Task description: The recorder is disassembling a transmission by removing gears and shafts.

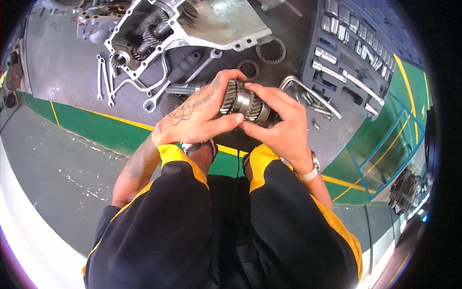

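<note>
Between my two hands is a gear shaft (244,101), a metal shaft carrying toothed gears and a smooth ring. My left hand (207,108) wraps its left part, thumb along the near side, and the bare shaft end sticks out past the wrist side. From the right, my right hand (281,115) grips the other gears, with thumb and forefinger curled over them. The shaft's right end is partly hidden by the right palm. Just beyond my fingers lies a toothed ring (249,70) on the grey bench surface.
Across the bench stands an open gearbox housing (180,36) with gears inside. Wrenches (204,65) lie to the left, and a larger ring gear (271,50) sits behind. At right are a bent bar (313,96), loose bolts and a socket set case (344,58).
</note>
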`<state>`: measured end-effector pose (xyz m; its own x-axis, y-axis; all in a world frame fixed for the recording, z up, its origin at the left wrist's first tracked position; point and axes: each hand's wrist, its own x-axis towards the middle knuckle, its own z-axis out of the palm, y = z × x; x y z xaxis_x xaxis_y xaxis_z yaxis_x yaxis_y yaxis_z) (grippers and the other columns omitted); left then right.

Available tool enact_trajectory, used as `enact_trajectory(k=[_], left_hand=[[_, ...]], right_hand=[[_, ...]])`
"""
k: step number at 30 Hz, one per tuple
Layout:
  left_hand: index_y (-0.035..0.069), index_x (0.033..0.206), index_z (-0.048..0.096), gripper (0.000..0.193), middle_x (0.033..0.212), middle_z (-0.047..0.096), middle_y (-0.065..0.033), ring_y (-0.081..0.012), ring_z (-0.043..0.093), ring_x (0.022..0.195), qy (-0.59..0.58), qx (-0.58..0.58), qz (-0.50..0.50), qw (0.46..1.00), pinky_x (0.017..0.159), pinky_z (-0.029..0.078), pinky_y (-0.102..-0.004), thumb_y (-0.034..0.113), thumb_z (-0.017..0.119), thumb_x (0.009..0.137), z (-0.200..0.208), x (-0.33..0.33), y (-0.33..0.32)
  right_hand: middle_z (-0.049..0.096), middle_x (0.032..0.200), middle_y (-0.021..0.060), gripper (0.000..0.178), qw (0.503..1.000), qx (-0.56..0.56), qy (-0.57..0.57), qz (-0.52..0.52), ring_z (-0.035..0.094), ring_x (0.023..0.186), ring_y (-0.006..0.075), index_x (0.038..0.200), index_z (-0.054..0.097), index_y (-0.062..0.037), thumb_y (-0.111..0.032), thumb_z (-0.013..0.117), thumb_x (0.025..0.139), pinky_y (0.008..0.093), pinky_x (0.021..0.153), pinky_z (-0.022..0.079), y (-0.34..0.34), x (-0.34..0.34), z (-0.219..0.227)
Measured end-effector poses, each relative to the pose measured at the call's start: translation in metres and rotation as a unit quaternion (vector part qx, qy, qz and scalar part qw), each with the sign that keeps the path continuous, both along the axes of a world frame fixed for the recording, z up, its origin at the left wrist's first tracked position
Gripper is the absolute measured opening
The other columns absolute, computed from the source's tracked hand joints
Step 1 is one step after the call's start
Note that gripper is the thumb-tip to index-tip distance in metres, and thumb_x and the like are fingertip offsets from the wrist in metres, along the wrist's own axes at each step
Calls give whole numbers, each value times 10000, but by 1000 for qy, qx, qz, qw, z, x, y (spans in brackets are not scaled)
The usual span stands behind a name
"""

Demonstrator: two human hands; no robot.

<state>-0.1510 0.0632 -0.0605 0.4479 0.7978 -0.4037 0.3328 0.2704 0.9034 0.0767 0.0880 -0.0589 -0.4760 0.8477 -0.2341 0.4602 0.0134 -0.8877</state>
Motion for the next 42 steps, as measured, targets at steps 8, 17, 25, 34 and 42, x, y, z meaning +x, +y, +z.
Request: enact_trajectory(k=[8,17,25,34,42], left_hand=[[42,1452,322,609,1302,503,-127,-199,509,1209,-103,43,230,967,1045,434,-355,222,689,1000,20,-34,13],[82,1317,554,303,1165,627,-66,-154,613,1023,-235,-8,482,844,856,553,-350,194,627,1045,-38,-105,58],[68,1233,585,267,1069,640,-60,-151,625,949,-201,-51,533,820,777,547,-353,222,648,1024,-60,-100,62],[70,1198,581,268,991,658,-60,-139,623,850,-128,-51,538,832,717,509,-305,245,662,1012,-53,-89,67],[15,1186,592,343,997,628,-78,-136,539,760,-118,-41,538,834,615,426,-278,314,444,1105,-44,-106,54]], right_hand=[[712,1067,66,523,976,158,6,152,719,890,304,1209,741,-140,-312,857,728,392,756,590,88,-57,38],[533,1230,213,578,907,156,28,391,635,1076,392,1324,559,28,-65,717,775,432,909,538,188,-162,30],[453,1263,247,493,876,239,-10,419,631,982,445,1228,510,30,38,650,756,471,826,538,201,-176,7],[609,1043,189,221,855,348,-88,373,623,1000,392,1021,601,-2,-117,637,836,458,851,533,212,-145,9],[658,957,188,276,853,362,-144,346,641,953,363,1007,619,-8,-280,578,990,456,878,500,211,-123,-17]])
